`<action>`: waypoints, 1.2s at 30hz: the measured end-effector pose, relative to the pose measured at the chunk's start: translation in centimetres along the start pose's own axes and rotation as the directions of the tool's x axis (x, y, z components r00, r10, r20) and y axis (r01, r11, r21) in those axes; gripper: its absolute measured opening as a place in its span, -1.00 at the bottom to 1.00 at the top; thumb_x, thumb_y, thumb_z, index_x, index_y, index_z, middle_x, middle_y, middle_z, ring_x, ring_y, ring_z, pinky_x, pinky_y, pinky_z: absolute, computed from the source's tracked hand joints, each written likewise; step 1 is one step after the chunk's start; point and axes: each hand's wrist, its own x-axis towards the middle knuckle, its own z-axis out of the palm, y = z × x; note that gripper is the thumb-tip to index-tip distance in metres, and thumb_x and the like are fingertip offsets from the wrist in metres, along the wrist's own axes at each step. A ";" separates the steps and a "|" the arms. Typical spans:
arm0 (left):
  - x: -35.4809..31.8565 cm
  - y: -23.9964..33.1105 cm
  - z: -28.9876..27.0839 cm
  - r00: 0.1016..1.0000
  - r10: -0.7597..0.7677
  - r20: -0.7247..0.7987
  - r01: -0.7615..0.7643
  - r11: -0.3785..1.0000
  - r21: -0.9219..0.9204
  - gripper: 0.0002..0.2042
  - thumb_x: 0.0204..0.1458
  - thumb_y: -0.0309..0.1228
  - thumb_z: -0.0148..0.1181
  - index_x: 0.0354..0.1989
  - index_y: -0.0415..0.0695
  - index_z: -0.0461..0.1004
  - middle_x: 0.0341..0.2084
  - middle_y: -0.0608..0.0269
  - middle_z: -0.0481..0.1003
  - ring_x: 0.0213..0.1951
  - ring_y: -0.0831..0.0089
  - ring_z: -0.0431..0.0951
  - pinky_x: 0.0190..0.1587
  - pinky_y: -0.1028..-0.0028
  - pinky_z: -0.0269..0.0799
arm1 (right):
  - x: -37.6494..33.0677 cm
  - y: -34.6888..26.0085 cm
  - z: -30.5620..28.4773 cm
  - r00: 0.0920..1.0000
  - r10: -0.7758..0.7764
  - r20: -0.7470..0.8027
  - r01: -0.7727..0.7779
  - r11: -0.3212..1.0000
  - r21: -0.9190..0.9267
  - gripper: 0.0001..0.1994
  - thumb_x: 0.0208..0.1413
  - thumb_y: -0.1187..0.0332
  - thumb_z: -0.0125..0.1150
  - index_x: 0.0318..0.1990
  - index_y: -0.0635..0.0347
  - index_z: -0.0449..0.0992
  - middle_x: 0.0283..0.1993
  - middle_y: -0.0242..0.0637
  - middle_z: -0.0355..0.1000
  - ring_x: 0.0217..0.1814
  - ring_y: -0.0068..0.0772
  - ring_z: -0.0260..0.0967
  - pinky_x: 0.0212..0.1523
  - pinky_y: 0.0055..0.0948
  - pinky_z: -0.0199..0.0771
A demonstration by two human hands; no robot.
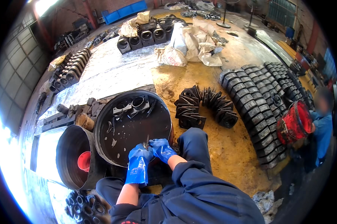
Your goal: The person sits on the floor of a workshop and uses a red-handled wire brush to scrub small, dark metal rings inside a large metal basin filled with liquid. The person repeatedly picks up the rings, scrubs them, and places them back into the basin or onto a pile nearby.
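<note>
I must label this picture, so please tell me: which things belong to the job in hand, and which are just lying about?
Likely in use:
- left hand
- right hand
- small piece at their fingertips
- tub
- metal parts inside

Seemingly just lying about:
- sacks
- plates
- barrel
- red pot inside

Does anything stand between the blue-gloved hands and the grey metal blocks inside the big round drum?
Nothing visible: only dark surface in the drum separates the left hand and right hand from the grey metal blocks.
</note>
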 end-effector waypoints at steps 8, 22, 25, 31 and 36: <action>-0.1 0.0 -0.2 1.000 0.009 0.013 -0.009 1.000 -0.007 -0.45 0.09 0.04 0.19 -0.10 -0.30 0.58 -0.17 -0.27 0.62 -0.06 -0.15 0.63 0.06 0.07 0.54 | -0.2 -0.7 -1.8 0.981 -0.002 0.196 0.021 0.995 -0.093 -0.63 0.30 0.04 -0.03 0.10 -0.07 0.54 0.13 -0.25 0.58 0.17 -0.15 0.55 0.12 -0.16 0.54; 0.1 0.0 0.0 1.000 0.001 0.014 -0.001 1.000 0.005 -0.45 0.09 0.04 0.19 -0.09 -0.29 0.59 -0.18 -0.26 0.62 -0.07 -0.14 0.64 0.06 0.07 0.55 | -0.2 -0.9 -1.7 0.983 0.007 0.181 0.014 0.993 -0.114 -0.61 0.32 0.00 -0.06 0.06 -0.03 0.57 0.10 -0.23 0.58 0.15 -0.12 0.55 0.12 -0.18 0.54; 0.6 -0.2 0.4 1.000 0.008 0.009 -0.008 1.000 0.027 -0.45 0.09 0.04 0.19 -0.10 -0.30 0.59 -0.19 -0.27 0.62 -0.08 -0.14 0.65 0.05 0.07 0.55 | 0.0 -0.4 -0.8 0.991 -0.012 0.134 0.027 0.993 -0.111 -0.61 0.32 0.01 -0.07 0.05 -0.02 0.57 0.10 -0.22 0.58 0.15 -0.10 0.55 0.12 -0.17 0.55; 0.6 -0.9 0.7 0.999 0.032 -0.012 -0.032 0.999 0.034 -0.44 0.08 0.05 0.19 -0.09 -0.31 0.58 -0.19 -0.28 0.62 -0.08 -0.14 0.65 0.05 0.07 0.55 | 0.0 -0.4 -0.7 0.992 -0.030 0.125 0.045 0.992 -0.117 -0.63 0.31 0.05 -0.04 0.06 -0.02 0.56 0.11 -0.22 0.57 0.15 -0.10 0.55 0.11 -0.18 0.55; 0.3 -0.5 0.3 0.998 -0.008 0.057 0.007 1.000 0.019 -0.39 0.06 0.07 0.19 -0.04 -0.34 0.57 -0.13 -0.30 0.61 -0.02 -0.15 0.62 0.10 0.07 0.52 | -0.5 -0.2 -0.8 0.989 -0.005 0.147 0.023 0.992 -0.124 -0.65 0.27 0.07 0.03 0.06 -0.01 0.56 0.11 -0.23 0.57 0.15 -0.10 0.55 0.10 -0.17 0.56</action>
